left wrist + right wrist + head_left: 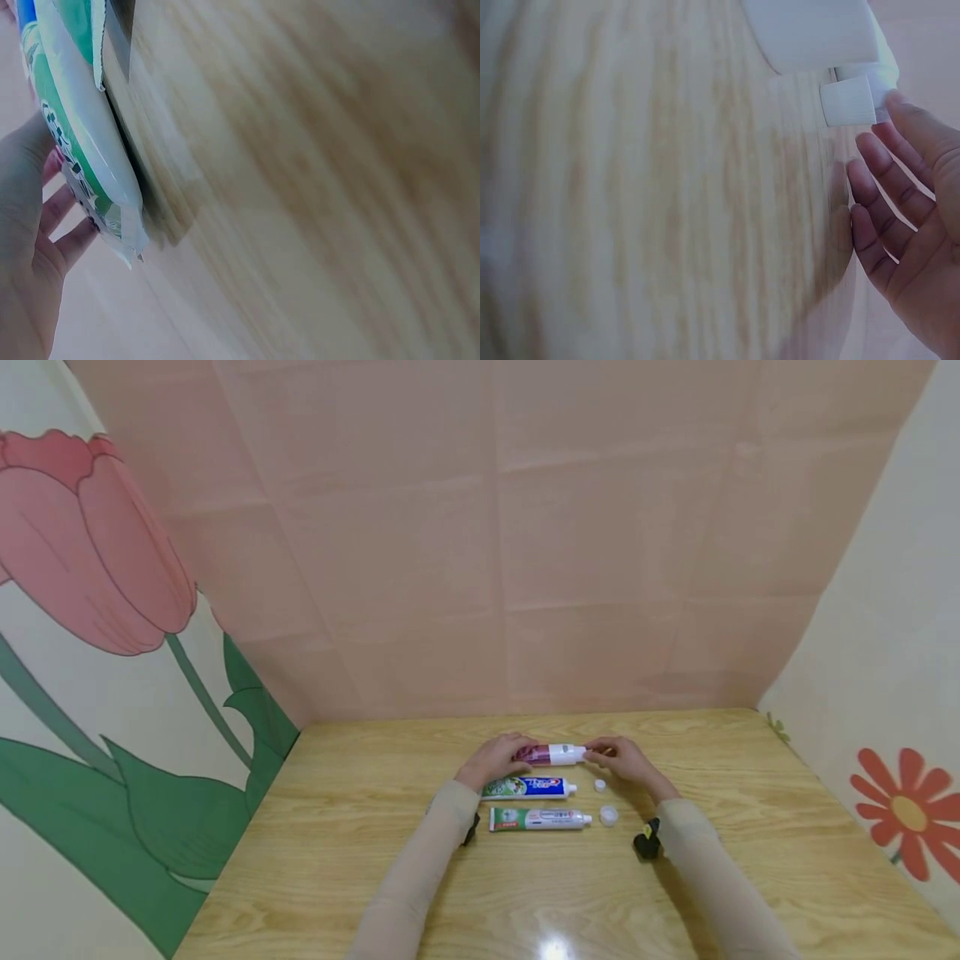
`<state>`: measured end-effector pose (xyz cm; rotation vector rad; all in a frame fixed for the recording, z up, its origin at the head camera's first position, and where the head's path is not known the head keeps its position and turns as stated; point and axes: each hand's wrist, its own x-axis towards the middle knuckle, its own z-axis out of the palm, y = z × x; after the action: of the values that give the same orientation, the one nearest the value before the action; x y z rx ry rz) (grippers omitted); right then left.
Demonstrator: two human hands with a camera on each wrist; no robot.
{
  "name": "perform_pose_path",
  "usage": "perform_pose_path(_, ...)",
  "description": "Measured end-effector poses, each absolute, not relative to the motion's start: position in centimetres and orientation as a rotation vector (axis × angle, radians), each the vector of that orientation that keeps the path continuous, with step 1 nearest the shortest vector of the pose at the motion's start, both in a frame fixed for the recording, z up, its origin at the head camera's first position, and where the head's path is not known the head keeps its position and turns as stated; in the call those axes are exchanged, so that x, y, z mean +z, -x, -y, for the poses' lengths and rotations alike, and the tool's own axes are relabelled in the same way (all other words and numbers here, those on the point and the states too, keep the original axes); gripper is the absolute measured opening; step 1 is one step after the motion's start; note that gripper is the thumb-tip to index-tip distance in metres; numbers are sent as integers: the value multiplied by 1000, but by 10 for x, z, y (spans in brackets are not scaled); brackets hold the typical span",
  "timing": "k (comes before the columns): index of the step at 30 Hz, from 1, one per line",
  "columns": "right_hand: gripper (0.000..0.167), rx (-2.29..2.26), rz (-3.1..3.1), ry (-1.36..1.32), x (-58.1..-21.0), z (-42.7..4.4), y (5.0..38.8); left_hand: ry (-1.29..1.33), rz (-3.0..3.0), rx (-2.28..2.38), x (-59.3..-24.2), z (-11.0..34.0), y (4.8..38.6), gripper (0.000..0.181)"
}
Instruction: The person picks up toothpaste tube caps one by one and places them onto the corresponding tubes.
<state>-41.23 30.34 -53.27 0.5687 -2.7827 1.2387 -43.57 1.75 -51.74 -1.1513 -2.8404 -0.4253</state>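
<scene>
My left hand point(495, 758) grips the body of a purple-and-white toothpaste tube point(553, 755) lying farthest back. At its right end, my right hand point(626, 762) pinches the white capped tip between thumb and fingers; in the right wrist view the thumb point(922, 131) presses on it. In front lies a blue-and-green toothpaste tube point(534, 788) with its nozzle bare. Nearest me is a green-and-white toothpaste tube point(540, 819), also uncapped. A small white cap point(600, 785) and a larger white cap point(608, 816) sit off their nozzles. Close tubes partly hide the left fingers in the left wrist view.
The things lie on a wood-grain table point(337, 860). A pink cloth backdrop point(495, 568) rises along the back edge. Flower-printed panels flank both sides. A black wrist-worn device point(647, 842) hangs under the right forearm.
</scene>
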Motion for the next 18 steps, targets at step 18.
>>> perform_pose_path(18, 28, 1216, 2787, -632, -535, -307, 418, 1039, 2958, -570, -504, -13, 431, 50)
